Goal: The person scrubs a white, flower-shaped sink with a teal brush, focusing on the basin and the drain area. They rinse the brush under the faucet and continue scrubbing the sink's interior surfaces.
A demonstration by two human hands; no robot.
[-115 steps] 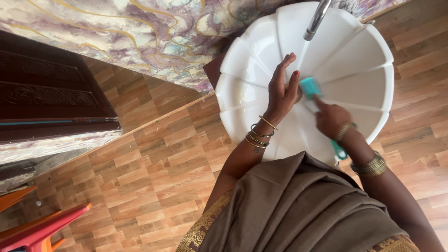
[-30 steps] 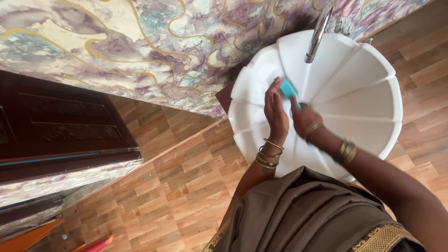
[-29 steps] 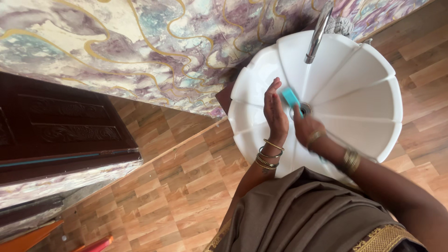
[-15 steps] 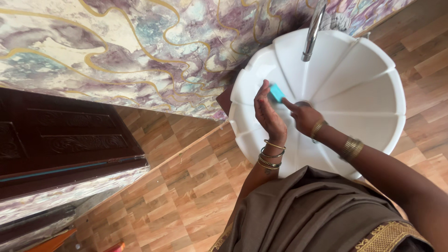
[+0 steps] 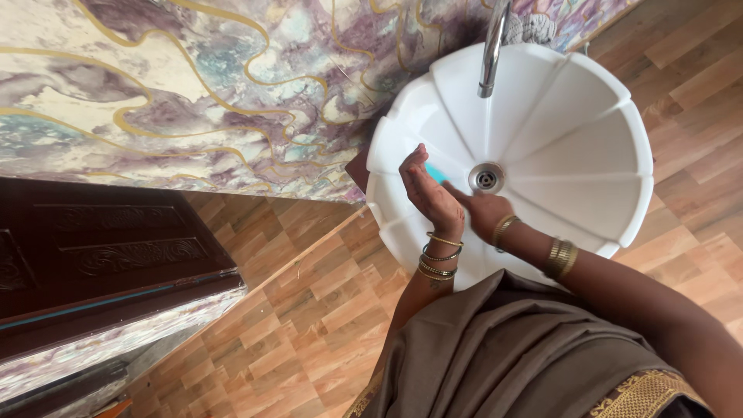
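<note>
Far left of my left hand: dark wooden door (image 5: 101, 255), carved panels; above it, marbled wall (image 5: 193, 85) in purple, teal and gold lines; below, wood-pattern floor (image 5: 309, 310)

My left hand (image 5: 430, 197): raised edge-on over the near-left part of the white basin (image 5: 611, 101), fingers straight and pressed together, palm turned toward the right hand, gripping nothing; gold bangles (image 5: 438, 259) on the wrist

Teal object (image 5: 438, 172): a small sliver showing just right of the left hand's fingers, between both hands, low in the basin; its kind I cannot tell

My right hand (image 5: 481, 213): just beside the left, touching or nearly so, fingers reaching toward the teal object; whether it pinches it I cannot tell, the left hand hides the fingertips

Drain (image 5: 485, 179): just beyond the right hand

Metal tap (image 5: 493, 46): above the drain

Brown garment (image 5: 526, 348): below both hands
</note>
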